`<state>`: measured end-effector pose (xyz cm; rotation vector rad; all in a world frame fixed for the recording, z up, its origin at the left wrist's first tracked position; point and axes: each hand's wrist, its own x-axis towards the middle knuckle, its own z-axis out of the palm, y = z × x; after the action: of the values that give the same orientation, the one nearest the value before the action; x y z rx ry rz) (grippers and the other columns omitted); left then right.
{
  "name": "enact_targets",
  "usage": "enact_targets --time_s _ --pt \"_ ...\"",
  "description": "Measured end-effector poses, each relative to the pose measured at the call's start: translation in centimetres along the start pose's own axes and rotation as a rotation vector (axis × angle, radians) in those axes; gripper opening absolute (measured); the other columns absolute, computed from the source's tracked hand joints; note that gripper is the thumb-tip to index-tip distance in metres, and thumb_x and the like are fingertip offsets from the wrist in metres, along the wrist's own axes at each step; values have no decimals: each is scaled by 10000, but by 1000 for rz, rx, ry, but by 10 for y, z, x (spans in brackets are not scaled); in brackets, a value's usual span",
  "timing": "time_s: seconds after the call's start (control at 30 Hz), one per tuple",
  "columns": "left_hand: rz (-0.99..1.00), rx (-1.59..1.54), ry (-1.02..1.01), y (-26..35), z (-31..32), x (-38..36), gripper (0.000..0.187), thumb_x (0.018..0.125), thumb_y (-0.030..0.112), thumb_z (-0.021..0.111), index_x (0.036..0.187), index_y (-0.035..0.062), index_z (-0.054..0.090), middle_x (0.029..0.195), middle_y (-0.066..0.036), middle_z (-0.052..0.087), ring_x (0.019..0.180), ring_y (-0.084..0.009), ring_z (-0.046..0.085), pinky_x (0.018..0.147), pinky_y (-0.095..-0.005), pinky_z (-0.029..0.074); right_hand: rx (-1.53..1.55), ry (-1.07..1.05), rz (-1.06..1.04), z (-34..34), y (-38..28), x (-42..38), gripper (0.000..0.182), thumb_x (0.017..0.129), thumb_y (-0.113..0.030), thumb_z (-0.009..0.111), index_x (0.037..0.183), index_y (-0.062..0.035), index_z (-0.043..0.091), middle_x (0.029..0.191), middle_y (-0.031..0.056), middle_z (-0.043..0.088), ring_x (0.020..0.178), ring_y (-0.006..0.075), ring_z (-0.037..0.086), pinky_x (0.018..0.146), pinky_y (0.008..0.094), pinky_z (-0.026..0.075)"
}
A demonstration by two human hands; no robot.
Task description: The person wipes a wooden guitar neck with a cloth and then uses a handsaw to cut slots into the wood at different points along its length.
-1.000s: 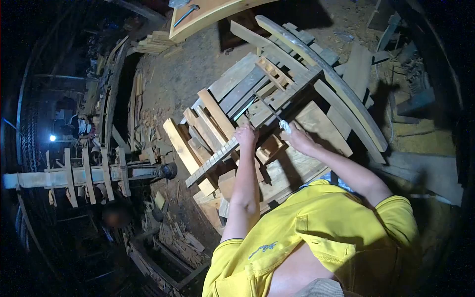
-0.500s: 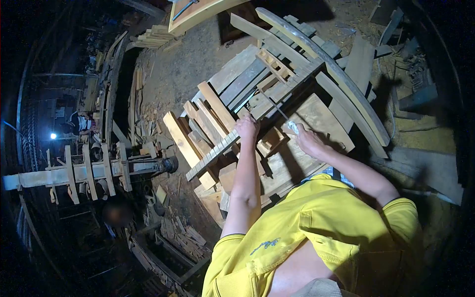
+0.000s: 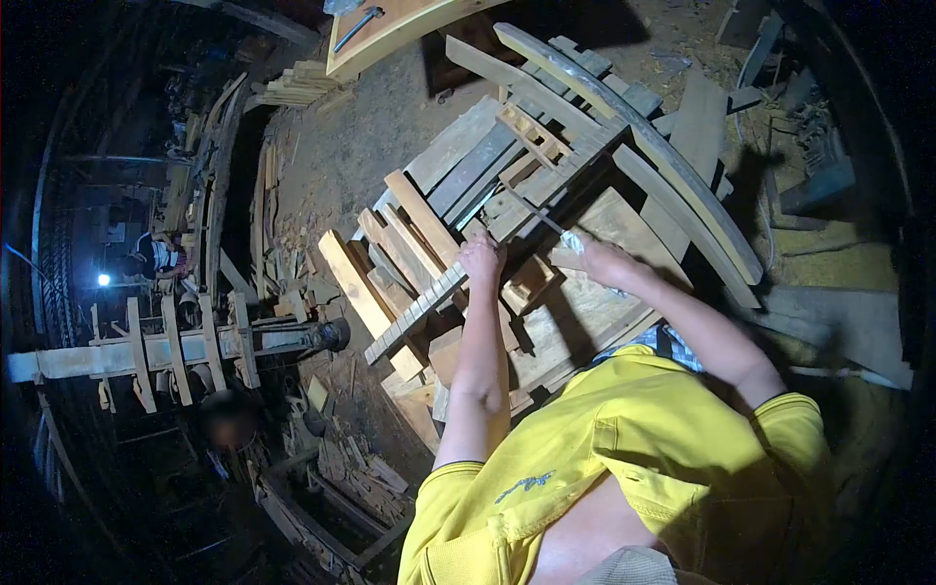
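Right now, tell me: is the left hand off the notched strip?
No, the left hand grips the notched strip at its upper end.

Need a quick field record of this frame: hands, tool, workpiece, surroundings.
left hand: gripping the notched wooden strip, which slants over the pile
right hand: closed on the pale handle of a thin tool
tool blade: reaches up-left over the slatted wooden frame
surroundings: stacked planks, curved beam, dirt floor
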<state>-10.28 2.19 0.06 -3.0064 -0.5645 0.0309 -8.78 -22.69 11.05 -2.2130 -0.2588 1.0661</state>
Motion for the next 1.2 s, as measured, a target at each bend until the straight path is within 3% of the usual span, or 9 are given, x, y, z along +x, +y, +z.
enact_targets --time_s 0.1,0.17,0.23,0.3,0.4,0.6,0.67,0.93,1.2 --pt "18 -13 55 -4 7 3 240 686 279 570 841 97 563 789 -119 608 777 -281 594 703 -423 443 -10 18 7 9 0 2 394 887 -265 357 1181 -3 357 1155 264 464 1078 380 462 906 447 362" --pt "-30 -40 -141 -6 9 8 464 657 357 647 1019 103 504 965 -130 582 898 -303 557 732 -448 422 -42 -2 16 12 -6 7 372 892 -225 323 1188 -2 349 1174 257 454 1093 373 454 917 451 355" --pt "-25 -63 -117 -7 10 4 454 656 348 649 1010 104 505 956 -127 584 889 -298 562 736 -451 422 -34 51 -8 28 -2 41 368 889 -171 260 1210 -3 329 1204 250 429 1127 366 427 940 471 333" --pt "-12 -83 -82 -5 6 3 444 655 339 652 1002 105 505 947 -124 585 880 -293 566 739 -454 422 -14 138 -51 37 -4 78 356 858 -142 319 1179 10 341 1129 291 473 1072 408 457 911 478 352" --pt "-36 -86 -5 0 -3 1 258 699 262 553 874 73 562 872 -132 599 812 -308 581 710 -434 445 9 118 2 33 -20 91 364 884 -184 288 1176 22 356 1161 284 452 1067 407 459 892 470 380" --pt "-1 -45 9 -2 -2 -1 331 670 307 610 894 69 557 849 -113 591 815 -291 573 704 -441 427 16 91 -166 30 15 31 375 834 -120 368 1190 -4 362 1179 263 439 1120 379 429 915 446 357" --pt "-3 -46 23 -2 0 -2 348 669 335 622 895 89 524 820 -120 594 794 -292 576 703 -463 411 -21 32 -33 24 11 16 381 824 -126 388 1183 0 364 1157 261 463 1093 386 450 909 440 359" --pt "-9 -28 -53 -2 -2 1 407 681 403 625 935 106 510 863 -119 611 833 -291 581 725 -478 408 11 99 -27 27 -24 95 350 835 -147 344 1137 17 414 1137 297 465 1062 404 468 894 451 374" --pt "-49 -56 -5 -3 7 1 372 695 365 610 922 83 521 870 -131 612 849 -310 576 724 -451 429 -68 10 -36 29 24 12 385 835 -138 386 1190 8 354 1095 276 497 1050 375 486 890 454 370"
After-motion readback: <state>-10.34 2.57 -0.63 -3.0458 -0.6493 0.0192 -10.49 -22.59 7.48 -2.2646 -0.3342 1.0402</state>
